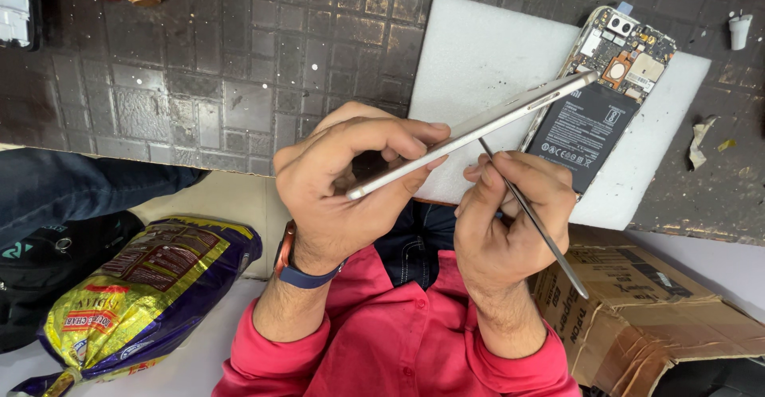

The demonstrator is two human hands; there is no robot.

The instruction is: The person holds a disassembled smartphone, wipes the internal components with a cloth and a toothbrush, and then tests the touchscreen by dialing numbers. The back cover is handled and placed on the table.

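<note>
Two hands worked above the dark worktop (199,86): the left hand (343,190) clamped a silver phone cover (470,132) edge-on, the right hand (510,222) pinched a thin metal pry tool (550,242) against it, beside the opened phone (598,102) on white foam (478,54).

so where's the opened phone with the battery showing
In the head view it lies upper right, on the white foam pad: the opened phone, just beyond the right hand.

Person wears red long sleeves (398,349), dark blue jeans (414,238), and a blue-strapped wristwatch (291,265) (orange-edged case) on the left wrist.
</note>
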